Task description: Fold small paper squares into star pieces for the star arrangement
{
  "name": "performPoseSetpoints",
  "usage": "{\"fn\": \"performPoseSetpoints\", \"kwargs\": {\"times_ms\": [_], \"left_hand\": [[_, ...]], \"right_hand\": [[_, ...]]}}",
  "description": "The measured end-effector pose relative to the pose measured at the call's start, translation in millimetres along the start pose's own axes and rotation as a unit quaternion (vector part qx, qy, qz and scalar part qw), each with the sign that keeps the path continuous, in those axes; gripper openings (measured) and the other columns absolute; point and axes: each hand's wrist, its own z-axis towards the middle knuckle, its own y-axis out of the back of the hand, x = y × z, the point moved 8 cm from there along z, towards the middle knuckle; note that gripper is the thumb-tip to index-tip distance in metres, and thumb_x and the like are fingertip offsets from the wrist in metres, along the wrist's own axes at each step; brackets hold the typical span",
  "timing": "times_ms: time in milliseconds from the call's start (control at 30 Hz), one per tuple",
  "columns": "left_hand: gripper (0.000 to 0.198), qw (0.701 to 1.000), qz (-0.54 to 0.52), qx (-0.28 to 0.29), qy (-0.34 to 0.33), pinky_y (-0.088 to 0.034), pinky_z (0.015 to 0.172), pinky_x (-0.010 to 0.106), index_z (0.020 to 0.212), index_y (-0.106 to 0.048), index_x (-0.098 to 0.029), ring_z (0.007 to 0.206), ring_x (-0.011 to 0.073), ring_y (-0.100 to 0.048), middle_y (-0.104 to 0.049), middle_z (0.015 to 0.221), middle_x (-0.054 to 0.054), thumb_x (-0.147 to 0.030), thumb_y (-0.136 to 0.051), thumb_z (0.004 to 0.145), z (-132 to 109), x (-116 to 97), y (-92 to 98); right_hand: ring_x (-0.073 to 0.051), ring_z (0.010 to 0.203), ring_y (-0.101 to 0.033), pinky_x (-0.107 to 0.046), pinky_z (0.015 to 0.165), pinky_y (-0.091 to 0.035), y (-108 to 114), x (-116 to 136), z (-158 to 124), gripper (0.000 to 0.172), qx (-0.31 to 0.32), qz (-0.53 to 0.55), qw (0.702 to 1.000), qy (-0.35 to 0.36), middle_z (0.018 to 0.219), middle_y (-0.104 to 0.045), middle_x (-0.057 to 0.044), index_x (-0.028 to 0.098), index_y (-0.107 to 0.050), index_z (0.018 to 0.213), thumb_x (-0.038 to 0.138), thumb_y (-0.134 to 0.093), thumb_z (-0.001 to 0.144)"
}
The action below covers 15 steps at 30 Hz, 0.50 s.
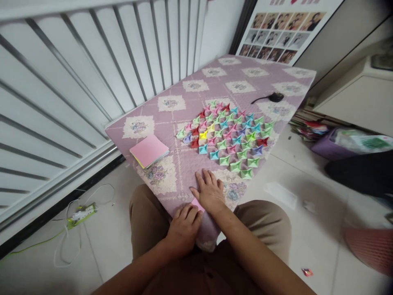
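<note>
On the near end of a purple floral-clothed table (186, 174), a curled left hand (185, 227), grip unclear, and a flat, spread right hand (210, 196) seemingly steady a small pink paper piece (198, 205), with a pink-topped square paper stack (149, 150) within reach left and multicoloured folded-paper shapes (227, 135) set apart, far right.

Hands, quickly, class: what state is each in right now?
Left hand: curled at the pink paper; grip cannot be told.
Right hand: open, palm down by the paper.
</note>
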Motion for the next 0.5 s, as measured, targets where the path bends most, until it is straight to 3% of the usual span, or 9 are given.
{"fn": "performPoseSetpoints", "kwargs": {"times_ms": [100,233,333,500], "left_hand": [[0.045,1.000,0.004,-0.004,-0.001,-0.034,0.101,0.042,0.134,-0.046,-0.019,0.125,0.0268,-0.038,-0.050,0.134,0.009,-0.029,-0.044,0.089,0.2,0.0,2.9],[0.042,1.000,0.012,-0.007,0.012,-0.036,0.099,0.041,0.132,-0.047,-0.021,0.124,0.0246,-0.039,-0.051,0.132,0.008,-0.028,-0.043,0.091,0.3,0.7,5.0],[0.041,1.000,0.014,-0.011,0.011,-0.037,0.099,0.040,0.131,-0.048,-0.021,0.124,0.0240,-0.040,-0.051,0.132,0.008,-0.029,-0.044,0.091,1.0,-0.2,5.6],[0.039,1.000,0.015,-0.025,0.007,-0.036,0.101,0.040,0.129,-0.051,-0.021,0.124,0.0242,-0.041,-0.052,0.132,0.008,-0.030,-0.045,0.091,0.6,-0.4,5.5]], "right_hand": [[-0.028,0.129,-0.036,-0.053,0.101,-0.029,8.7,-6.5,-3.3,0.049,-0.043,0.067,0.997,0.015,0.140,-0.045,-0.013,0.023,-0.046,0.134,0.044,-0.045,0.090],[-0.021,0.105,-0.055,-0.039,0.091,-0.044,28.6,-11.8,-31.7,0.031,-0.134,0.170,0.973,0.075,0.110,-0.063,-0.011,0.019,-0.063,0.114,0.026,-0.042,0.092],[-0.020,0.094,-0.058,-0.036,0.085,-0.047,28.4,-2.2,-64.0,0.028,-0.118,0.162,0.971,0.129,0.099,-0.066,-0.009,0.017,-0.065,0.110,0.022,-0.043,0.092],[-0.021,0.105,-0.056,-0.038,0.091,-0.044,16.3,13.8,-96.6,0.028,-0.087,0.080,0.981,0.155,0.114,-0.064,-0.009,0.020,-0.064,0.112,0.019,-0.046,0.091]]}}
